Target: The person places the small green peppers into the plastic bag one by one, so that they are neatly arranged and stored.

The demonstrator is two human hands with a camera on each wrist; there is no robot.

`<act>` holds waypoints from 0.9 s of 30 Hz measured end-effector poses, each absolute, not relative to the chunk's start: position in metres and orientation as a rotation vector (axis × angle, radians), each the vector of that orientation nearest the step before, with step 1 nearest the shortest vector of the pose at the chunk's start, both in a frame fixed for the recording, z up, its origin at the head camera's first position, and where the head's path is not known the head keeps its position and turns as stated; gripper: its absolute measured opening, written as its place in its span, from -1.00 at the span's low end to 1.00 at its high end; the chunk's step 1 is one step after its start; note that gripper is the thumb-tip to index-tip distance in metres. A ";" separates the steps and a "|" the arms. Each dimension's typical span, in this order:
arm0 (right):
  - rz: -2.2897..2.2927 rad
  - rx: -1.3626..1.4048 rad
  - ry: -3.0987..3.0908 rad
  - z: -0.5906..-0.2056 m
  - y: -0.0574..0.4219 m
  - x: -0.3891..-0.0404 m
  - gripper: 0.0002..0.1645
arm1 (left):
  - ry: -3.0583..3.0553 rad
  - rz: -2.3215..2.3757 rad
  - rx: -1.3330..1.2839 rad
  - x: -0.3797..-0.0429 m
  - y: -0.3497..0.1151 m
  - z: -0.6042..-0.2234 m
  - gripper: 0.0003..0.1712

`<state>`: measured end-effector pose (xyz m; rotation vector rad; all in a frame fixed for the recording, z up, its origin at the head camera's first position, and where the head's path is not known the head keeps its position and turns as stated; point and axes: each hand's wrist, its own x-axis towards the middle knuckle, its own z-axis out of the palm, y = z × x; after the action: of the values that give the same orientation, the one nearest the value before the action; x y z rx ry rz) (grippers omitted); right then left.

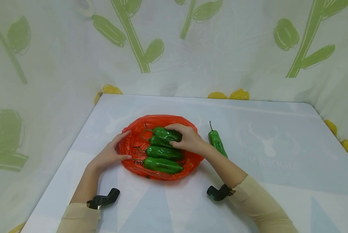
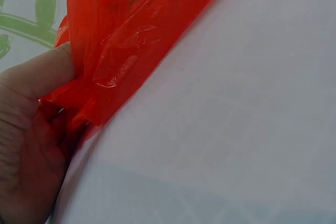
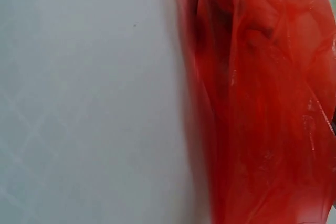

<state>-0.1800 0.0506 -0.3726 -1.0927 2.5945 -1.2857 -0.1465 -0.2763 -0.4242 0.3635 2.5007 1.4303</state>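
Note:
A red plastic bag (image 1: 136,121) lies spread open on the table, with several green peppers (image 1: 165,153) side by side in it, stems to the left. My left hand (image 1: 109,153) holds the bag's left side, thumb and fingers apart around the plastic. In the left wrist view the thumb (image 2: 52,69) lies against the gathered red plastic (image 2: 121,61). Over the bag, my right hand (image 1: 188,139) grips the right end of the farthest pepper (image 1: 160,132), its fingertips partly hiding it. The right wrist view shows the bag's outer side (image 3: 273,119), but not that hand's fingers.
A single green pepper (image 1: 216,139) lies on the table right of the bag, its lower end next to the right forearm. The white and pale blue tabletop (image 1: 278,168) extends to the right. Behind it hangs a patterned curtain (image 1: 220,58).

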 end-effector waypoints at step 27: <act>-1.283 -1.190 2.599 -0.390 0.047 -0.190 -0.39 | 2.491 1.439 0.351 -0.149 -0.276 -0.427 0.02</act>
<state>-0.1900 0.0473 -0.3903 -1.1898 2.5989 -1.2829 -0.1491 -0.2758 -0.4266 0.3510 2.4913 1.4389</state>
